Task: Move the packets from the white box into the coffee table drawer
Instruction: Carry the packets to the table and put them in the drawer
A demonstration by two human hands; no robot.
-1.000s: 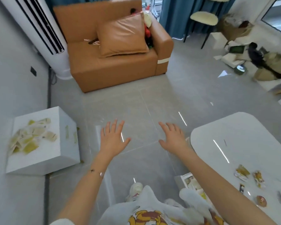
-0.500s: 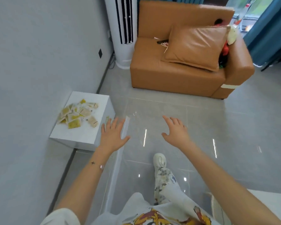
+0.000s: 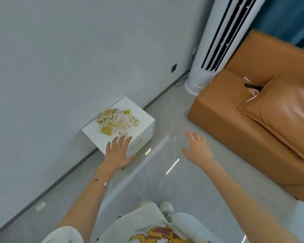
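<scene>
A white box [image 3: 95, 135] stands on the floor against the grey wall. Several yellow and cream packets [image 3: 117, 121] lie in a loose heap on its top. My left hand [image 3: 118, 152] is held out flat with straight fingers over the box's near corner, just short of the heap, and holds nothing. My right hand [image 3: 197, 149] hovers with spread fingers over the floor to the right of the box, empty too. The coffee table and its drawer are out of view.
An orange sofa [image 3: 239, 120] with a matching cushion [image 3: 286, 109] fills the right side. A tall white air conditioner [image 3: 212, 50] stands in the corner beside it. The box front carries gold handles [image 3: 138, 146]. My legs and shoes [image 3: 165, 206] are at the bottom.
The view has swung left and closer to the white box; the coffee table dropped out of sight. Both hands moved forward, the left now reaching over the box's corner.
</scene>
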